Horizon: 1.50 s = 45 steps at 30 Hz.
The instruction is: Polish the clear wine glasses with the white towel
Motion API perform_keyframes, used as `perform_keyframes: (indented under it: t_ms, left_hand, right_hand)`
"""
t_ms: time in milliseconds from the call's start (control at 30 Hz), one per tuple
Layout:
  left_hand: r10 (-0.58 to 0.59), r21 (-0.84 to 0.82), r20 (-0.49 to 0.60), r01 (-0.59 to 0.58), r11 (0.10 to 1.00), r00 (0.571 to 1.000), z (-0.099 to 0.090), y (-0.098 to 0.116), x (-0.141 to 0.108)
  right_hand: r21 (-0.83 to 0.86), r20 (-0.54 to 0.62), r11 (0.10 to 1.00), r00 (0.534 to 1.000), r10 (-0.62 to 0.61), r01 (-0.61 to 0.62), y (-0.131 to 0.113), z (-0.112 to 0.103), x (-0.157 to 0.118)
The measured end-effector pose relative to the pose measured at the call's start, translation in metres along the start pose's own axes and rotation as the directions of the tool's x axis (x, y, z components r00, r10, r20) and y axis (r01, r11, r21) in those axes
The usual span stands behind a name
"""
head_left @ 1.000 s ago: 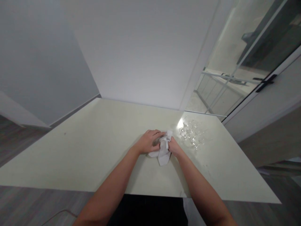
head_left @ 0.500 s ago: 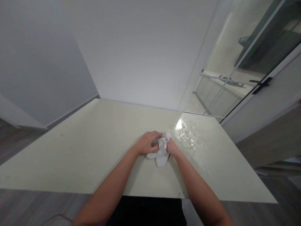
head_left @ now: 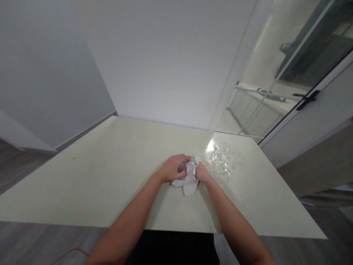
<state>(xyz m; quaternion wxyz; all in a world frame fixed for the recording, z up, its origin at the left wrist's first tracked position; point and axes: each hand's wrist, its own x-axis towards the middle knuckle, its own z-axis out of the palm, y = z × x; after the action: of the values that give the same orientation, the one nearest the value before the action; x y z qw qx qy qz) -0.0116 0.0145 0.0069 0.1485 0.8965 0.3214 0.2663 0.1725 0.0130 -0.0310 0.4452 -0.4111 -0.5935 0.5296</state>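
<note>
My left hand (head_left: 172, 168) is wrapped round a clear drinking glass (head_left: 182, 167), held low over the table with its opening towards the right. Bunched against the glass's mouth is a white cloth (head_left: 190, 178), its loose ends hanging down to the tabletop. My right hand (head_left: 202, 173) is closed on the cloth from the right side, and its fingertips are hidden in the folds. How far the cloth reaches into the glass I cannot tell.
Several clear stemmed glasses (head_left: 224, 158) stand close together to the right of my hands on the pale table (head_left: 96, 176). A white wall (head_left: 165, 73) borders the table's far edge. A glazed door (head_left: 306, 97) with a black handle is at the right.
</note>
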Motion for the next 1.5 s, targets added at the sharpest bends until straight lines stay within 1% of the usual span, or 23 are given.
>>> perform_keyframes:
  t_ms: [300, 367, 433, 500, 567, 667, 800, 933, 1033, 1133, 1200, 1333, 1433, 1500]
  left_hand:
    - [-0.007, 0.002, 0.008, 0.007, 1.000, 1.000, -0.001, 0.001, 0.000]
    - [-0.018, 0.022, -0.008, 0.018, 1.000, 1.000, 0.000, 0.000, 0.000]
    - [-0.043, 0.050, -0.029, 0.044, 0.998, 0.999, 0.002, -0.001, 0.000]
    - [-0.070, 0.077, -0.043, 0.074, 0.994, 0.997, 0.004, -0.003, 0.000]
    - [-0.085, 0.088, -0.043, 0.089, 0.992, 0.995, 0.005, -0.004, -0.001]
    - [-0.095, 0.080, -0.042, 0.098, 0.992, 0.995, 0.006, -0.004, -0.001]
    - [-0.115, 0.074, -0.050, 0.119, 0.990, 0.992, 0.007, -0.003, 0.000]
    - [-0.109, 0.071, -0.046, 0.112, 0.991, 0.993, 0.008, -0.003, 0.000]
    - [-0.094, 0.080, -0.031, 0.096, 0.992, 0.995, 0.008, -0.004, 0.000]
    - [-0.127, 0.120, -0.003, 0.127, 0.985, 0.992, 0.008, -0.005, 0.000]
    - [-0.155, 0.155, 0.014, 0.151, 0.976, 0.988, 0.008, -0.006, 0.000]
    - [-0.159, 0.167, 0.016, 0.154, 0.974, 0.987, 0.009, -0.009, 0.000]
    - [-0.151, 0.180, -0.014, 0.151, 0.972, 0.988, 0.011, -0.008, 0.001]
    - [-0.120, 0.211, -0.067, 0.132, 0.969, 0.991, 0.011, -0.005, 0.002]
  right_hand:
    - [0.004, 0.005, 0.999, 0.999, 0.036, -0.036, -0.001, 0.001, -0.001]
    - [0.019, -0.035, 0.998, 0.998, 0.057, -0.056, 0.001, 0.001, 0.000]
    - [0.061, -0.094, 0.993, 0.990, 0.105, -0.099, 0.004, 0.000, 0.000]
    - [0.115, -0.127, 0.983, 0.979, 0.157, -0.143, 0.007, 0.000, 0.001]
    - [0.134, -0.125, 0.978, 0.976, 0.179, -0.163, 0.009, -0.001, 0.001]
    - [0.107, -0.122, 0.982, 0.978, 0.170, -0.158, 0.011, -0.002, 0.002]
    - [0.092, -0.111, 0.988, 0.985, 0.134, -0.124, 0.009, -0.002, 0.001]
    - [0.082, -0.089, 0.987, 0.986, 0.142, -0.135, 0.002, -0.003, -0.001]
    - [0.085, -0.033, 0.988, 0.991, 0.133, -0.129, -0.001, -0.004, -0.003]
    - [0.054, 0.059, 0.993, 0.993, 0.097, -0.101, -0.001, -0.004, -0.004]
    - [0.034, 0.083, 0.996, 0.993, 0.085, -0.088, 0.002, -0.003, -0.005]
    - [0.024, 0.038, 0.996, 0.995, 0.089, -0.090, 0.011, -0.002, -0.003]
    - [0.041, -0.064, 0.993, 0.991, 0.114, -0.111, 0.016, -0.003, 0.000]
    - [0.113, -0.127, 0.982, 0.978, 0.167, -0.153, 0.016, -0.003, 0.002]
